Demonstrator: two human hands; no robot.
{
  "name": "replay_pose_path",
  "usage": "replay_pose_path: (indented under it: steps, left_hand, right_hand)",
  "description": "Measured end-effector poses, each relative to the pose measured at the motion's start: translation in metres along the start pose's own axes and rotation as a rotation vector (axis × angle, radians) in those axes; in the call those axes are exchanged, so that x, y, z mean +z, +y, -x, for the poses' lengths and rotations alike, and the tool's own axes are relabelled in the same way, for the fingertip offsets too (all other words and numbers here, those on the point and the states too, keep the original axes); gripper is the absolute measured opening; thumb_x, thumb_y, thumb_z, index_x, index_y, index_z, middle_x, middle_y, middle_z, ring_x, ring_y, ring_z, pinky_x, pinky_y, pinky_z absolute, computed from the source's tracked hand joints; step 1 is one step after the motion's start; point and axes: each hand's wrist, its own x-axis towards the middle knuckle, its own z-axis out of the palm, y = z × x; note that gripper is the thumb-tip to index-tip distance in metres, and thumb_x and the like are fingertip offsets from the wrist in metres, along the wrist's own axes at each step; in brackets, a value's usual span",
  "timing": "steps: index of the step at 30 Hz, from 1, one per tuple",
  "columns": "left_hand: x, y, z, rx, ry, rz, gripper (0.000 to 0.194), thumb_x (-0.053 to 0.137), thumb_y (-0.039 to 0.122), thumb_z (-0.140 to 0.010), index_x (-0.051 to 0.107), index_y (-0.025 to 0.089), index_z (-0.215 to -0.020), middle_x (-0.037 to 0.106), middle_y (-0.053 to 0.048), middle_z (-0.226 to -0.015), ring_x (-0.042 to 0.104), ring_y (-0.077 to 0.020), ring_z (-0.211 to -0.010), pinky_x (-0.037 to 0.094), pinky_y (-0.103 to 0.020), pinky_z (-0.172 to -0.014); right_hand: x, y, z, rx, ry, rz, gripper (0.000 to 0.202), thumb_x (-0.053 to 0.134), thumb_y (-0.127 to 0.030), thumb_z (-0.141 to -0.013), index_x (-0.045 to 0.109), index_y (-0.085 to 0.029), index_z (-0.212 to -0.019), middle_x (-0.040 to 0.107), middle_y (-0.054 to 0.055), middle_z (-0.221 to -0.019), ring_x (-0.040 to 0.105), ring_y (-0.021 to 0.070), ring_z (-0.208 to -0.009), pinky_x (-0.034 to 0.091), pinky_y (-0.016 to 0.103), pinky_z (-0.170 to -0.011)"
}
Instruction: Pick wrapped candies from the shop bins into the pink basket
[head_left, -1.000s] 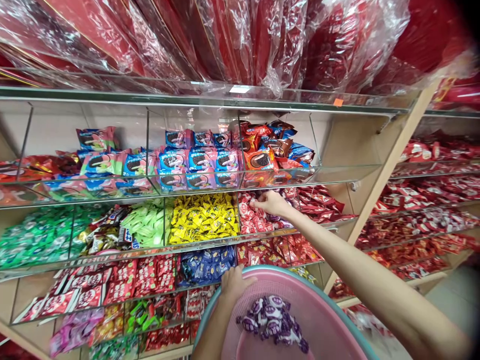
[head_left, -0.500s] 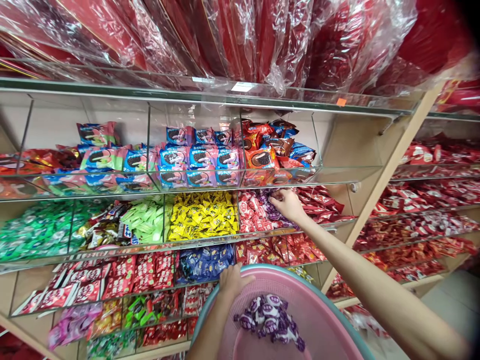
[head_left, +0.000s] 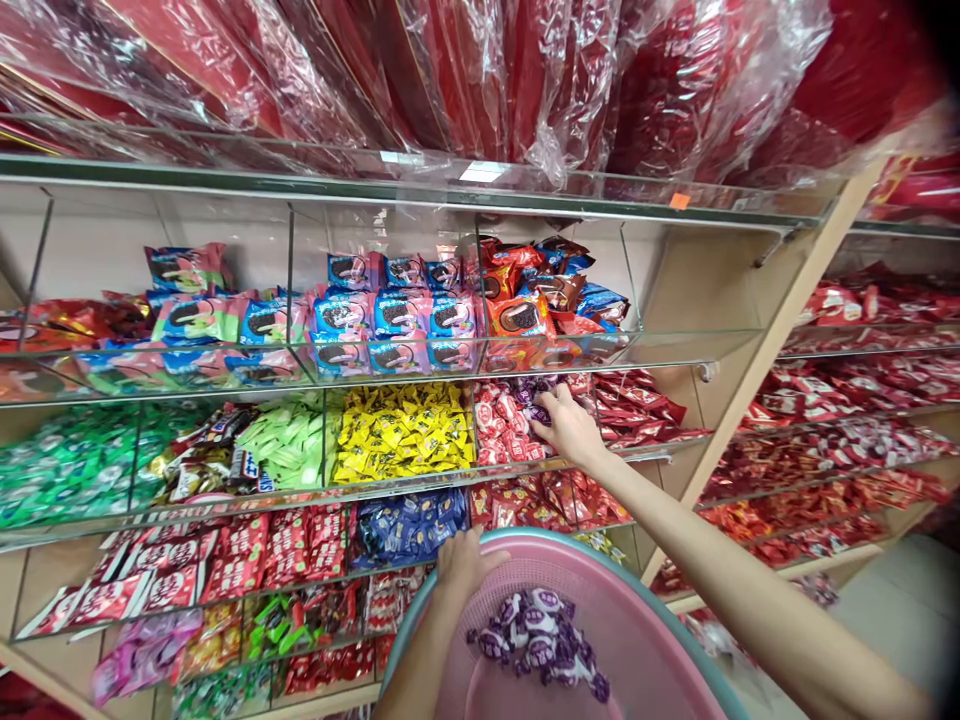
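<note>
My left hand [head_left: 459, 562] is closed over the rim of a pink plastic basket [head_left: 637, 620] that has a teal outer edge. Inside the basket lies a small heap of purple-and-white wrapped candies [head_left: 544, 635]. My right hand [head_left: 566, 425] reaches into a shelf compartment, its fingers bent onto purple wrapped candies [head_left: 532, 395]; the fingertips are partly hidden among them. Directly left of those are red-and-white wrapped candies [head_left: 499, 420] in the same compartment. Red packets [head_left: 637, 405] lie to the right of my hand.
Glass dividers split the shelves. Yellow candies [head_left: 405, 430] fill the neighbouring compartment, and blue-wrapped ones [head_left: 409, 525] lie below. A glass shelf edge [head_left: 525, 375] runs just above my right hand. Cookie packs [head_left: 401, 312] are stacked over it. A wooden upright [head_left: 765, 370] stands at right.
My right hand has moved slightly left and down over the candies, covering more of the purple ones. My left hand and the basket are nearly unchanged.
</note>
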Motion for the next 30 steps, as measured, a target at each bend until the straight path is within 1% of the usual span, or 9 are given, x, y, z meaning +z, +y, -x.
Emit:
replay_pose_path:
  steps: [7, 15, 19, 22, 25, 28, 30]
  left_hand:
    - [0.0, 0.0, 0.0, 0.006, -0.003, 0.005, 0.064, 0.046, 0.068, -0.073, 0.056, 0.023, -0.117, 0.065, -0.012, -0.107, 0.058, -0.0285, -0.102, 0.043, -0.036, -0.084]
    - [0.001, -0.001, -0.001, 0.012, -0.005, 0.008, 0.065, 0.044, 0.068, -0.074, 0.056, 0.022, -0.118, 0.064, -0.013, -0.108, 0.058, -0.0298, -0.103, 0.043, -0.038, -0.085]
    - [0.0, 0.0, -0.002, 0.01, -0.01, -0.006, 0.064, 0.046, 0.068, -0.074, 0.056, 0.022, -0.117, 0.065, -0.012, -0.107, 0.058, -0.0291, -0.102, 0.043, -0.037, -0.084]
    - [-0.002, 0.001, -0.001, 0.009, -0.01, -0.011, 0.062, 0.046, 0.067, -0.074, 0.056, 0.023, -0.117, 0.065, -0.011, -0.106, 0.059, -0.0286, -0.1, 0.044, -0.036, -0.082]
    - [-0.004, 0.002, 0.001, 0.019, -0.003, -0.018, 0.062, 0.045, 0.067, -0.075, 0.057, 0.022, -0.115, 0.066, -0.012, -0.104, 0.06, -0.0284, -0.099, 0.045, -0.036, -0.081]
    - [-0.005, 0.002, 0.002, 0.022, 0.004, -0.027, 0.062, 0.044, 0.067, -0.075, 0.057, 0.022, -0.116, 0.066, -0.012, -0.104, 0.06, -0.0282, -0.099, 0.045, -0.035, -0.081]
    - [-0.004, 0.002, 0.002, 0.018, 0.003, -0.03, 0.064, 0.045, 0.068, -0.074, 0.055, 0.022, -0.119, 0.065, -0.012, -0.106, 0.06, -0.0279, -0.101, 0.044, -0.035, -0.083]
  right_hand:
    - [0.004, -0.003, -0.005, -0.039, -0.012, 0.099, 0.023, 0.051, -0.032, -0.085, 0.05, -0.021, -0.105, 0.045, 0.007, -0.105, 0.056, 0.0185, -0.084, 0.035, 0.025, -0.053]
    - [0.006, 0.0, -0.002, -0.07, 0.023, 0.066, 0.022, 0.046, -0.033, -0.088, 0.051, -0.021, -0.105, 0.046, 0.007, -0.104, 0.055, 0.0177, -0.083, 0.036, 0.025, -0.053]
    - [0.008, 0.004, -0.003, -0.061, 0.046, 0.01, 0.026, 0.045, -0.037, -0.087, 0.052, -0.021, -0.106, 0.047, 0.006, -0.102, 0.055, 0.016, -0.076, 0.037, 0.025, -0.055]
    - [0.01, 0.009, -0.003, -0.055, 0.066, -0.059, 0.028, 0.046, -0.038, -0.086, 0.054, -0.021, -0.107, 0.048, 0.005, -0.1, 0.056, 0.016, -0.075, 0.041, 0.026, -0.059]
    - [0.012, 0.016, -0.003, -0.083, 0.098, -0.156, 0.029, 0.047, -0.039, -0.086, 0.056, -0.021, -0.106, 0.049, 0.005, -0.099, 0.056, 0.0171, -0.079, 0.044, 0.029, -0.069]
    - [0.013, 0.023, -0.002, -0.119, 0.146, -0.249, 0.029, 0.047, -0.04, -0.086, 0.057, -0.02, -0.105, 0.05, 0.005, -0.096, 0.055, 0.0186, -0.084, 0.044, 0.033, -0.079]
    - [0.015, 0.027, -0.002, -0.141, 0.185, -0.321, 0.03, 0.048, -0.04, -0.086, 0.058, -0.019, -0.104, 0.05, 0.005, -0.094, 0.054, 0.0195, -0.086, 0.043, 0.035, -0.082]
